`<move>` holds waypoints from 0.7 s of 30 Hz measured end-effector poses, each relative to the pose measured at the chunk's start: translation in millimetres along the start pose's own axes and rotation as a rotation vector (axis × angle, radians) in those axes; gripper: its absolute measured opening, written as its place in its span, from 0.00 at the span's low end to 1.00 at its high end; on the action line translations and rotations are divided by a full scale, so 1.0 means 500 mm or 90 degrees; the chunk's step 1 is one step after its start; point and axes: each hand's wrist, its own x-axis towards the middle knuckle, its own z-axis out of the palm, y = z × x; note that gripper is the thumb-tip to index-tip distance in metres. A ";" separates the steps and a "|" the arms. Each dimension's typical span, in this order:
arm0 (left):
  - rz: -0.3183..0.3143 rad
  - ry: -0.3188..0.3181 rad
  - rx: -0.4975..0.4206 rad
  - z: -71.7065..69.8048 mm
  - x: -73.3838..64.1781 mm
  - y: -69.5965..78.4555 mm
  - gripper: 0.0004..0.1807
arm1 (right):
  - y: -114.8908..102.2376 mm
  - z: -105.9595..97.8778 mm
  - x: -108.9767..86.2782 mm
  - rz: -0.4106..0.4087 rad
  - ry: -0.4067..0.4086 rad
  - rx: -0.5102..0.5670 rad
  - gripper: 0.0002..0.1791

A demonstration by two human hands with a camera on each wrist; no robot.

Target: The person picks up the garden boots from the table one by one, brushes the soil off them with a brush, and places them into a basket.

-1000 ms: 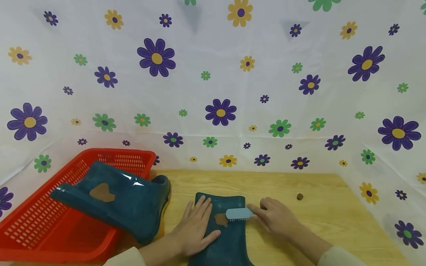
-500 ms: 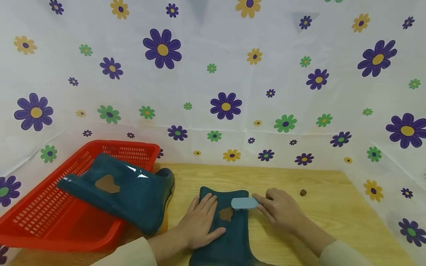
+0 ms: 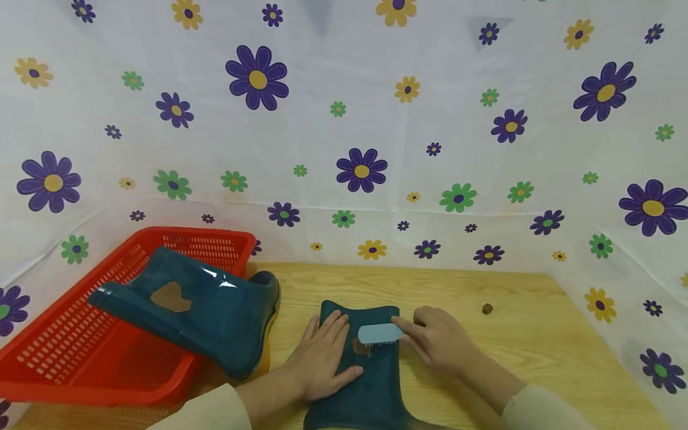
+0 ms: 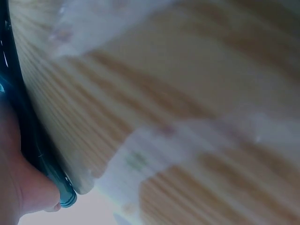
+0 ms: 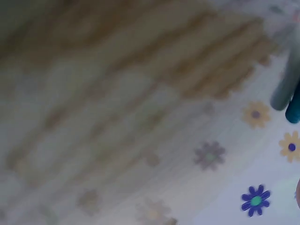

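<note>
A dark teal rubber boot (image 3: 371, 391) lies on its side on the wooden table, its open top pointing away from me. My left hand (image 3: 322, 361) rests flat on its shaft, fingers straight. In my right hand (image 3: 438, 340) is a light blue brush (image 3: 378, 334), gripped by the handle, bristles down over the boot. Its head partly covers a brown patch (image 3: 361, 346) on the shaft. In the left wrist view, the hand (image 4: 28, 178) lies against the boot's edge (image 4: 44, 164). The right wrist view catches only the end of the boot (image 5: 294, 108).
A second teal boot (image 3: 215, 310) with a larger brown patch (image 3: 171, 297) lies across a red plastic basket (image 3: 32, 388) on the left. A small brown lump (image 3: 487, 309) sits on the table (image 3: 527, 346) at right. A flowered sheet (image 3: 317, 137) hangs behind and along the sides.
The brush first shifts slightly, then slides left onto the brown patch with my right hand. My left hand stays on the boot. The head view has tilted down a little.
</note>
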 end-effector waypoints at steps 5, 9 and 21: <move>-0.003 -0.008 0.007 0.002 -0.001 -0.001 0.48 | 0.007 0.001 -0.009 0.028 -0.015 -0.010 0.17; 0.001 -0.005 0.008 0.001 -0.001 -0.002 0.48 | -0.006 0.010 0.003 0.009 -0.060 0.020 0.17; 0.003 0.009 0.002 0.001 0.000 -0.006 0.49 | -0.013 0.013 0.002 0.051 0.022 -0.052 0.18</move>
